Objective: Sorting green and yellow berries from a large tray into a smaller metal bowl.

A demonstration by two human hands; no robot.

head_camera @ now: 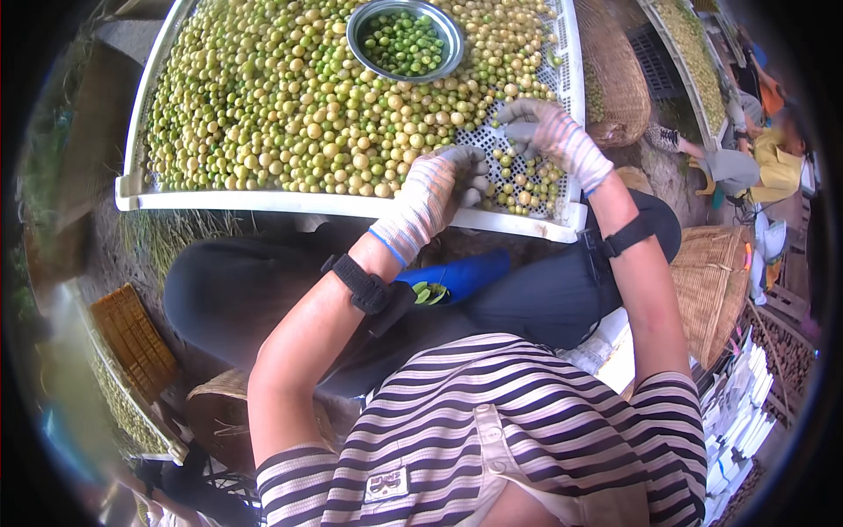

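Observation:
A white perforated plastic tray (263, 201) lies before me, heaped with small round yellow-green fruits (316, 125). On the fruits, near the far side, rests a metal bowl (351, 36) holding greener fruits (403, 45). My left hand (448, 178), in a striped knit glove with grey-coated fingers, reaches over the tray's front rim. Its fingers curl near a thinly covered patch, and what they might hold is hidden. Across that patch my right hand (543, 132), gloved alike, bends its fingers downward close to the fruits. Whether it grips one is unclear.
Under my left forearm is a blue object (461, 277) with green leaves on it. Woven baskets stand at the right (711, 283) and beyond the tray's right side (616, 72). Another fruit tray (691, 59) is at upper right, near a seated person in yellow (777, 165).

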